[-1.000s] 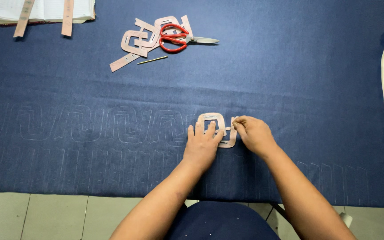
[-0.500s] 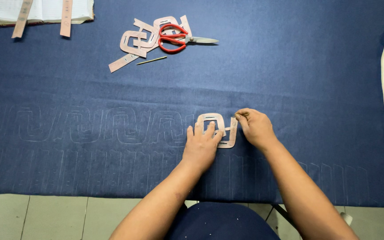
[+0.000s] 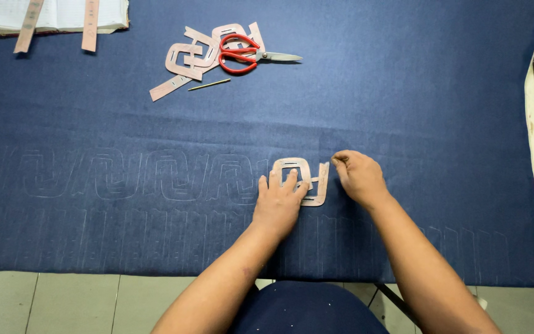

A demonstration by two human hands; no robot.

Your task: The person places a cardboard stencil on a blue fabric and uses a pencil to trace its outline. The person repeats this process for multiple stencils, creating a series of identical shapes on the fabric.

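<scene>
2 hands work on navy cloth (image 3: 403,111). My left hand (image 3: 277,204), fingers spread, presses a cardboard template (image 3: 307,179). My right hand (image 3: 358,178) has fingers pinched together just beside it.

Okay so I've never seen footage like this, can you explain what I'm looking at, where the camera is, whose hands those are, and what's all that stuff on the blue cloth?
There is no machine here. The camera sits on a person's head and looks down, so the two bare arms coming up from the bottom edge are that person's own. A large dark blue cloth covers the table, with faint chalk-like outlines drawn in a row across it. The left hand presses flat on a tan cardboard template. The right hand is closed beside the template's edge, fingers pinched as if on a small marker, which is too small to make out. Farther away lie red-handled scissors, more templates, a thin stick and white papers.
</scene>
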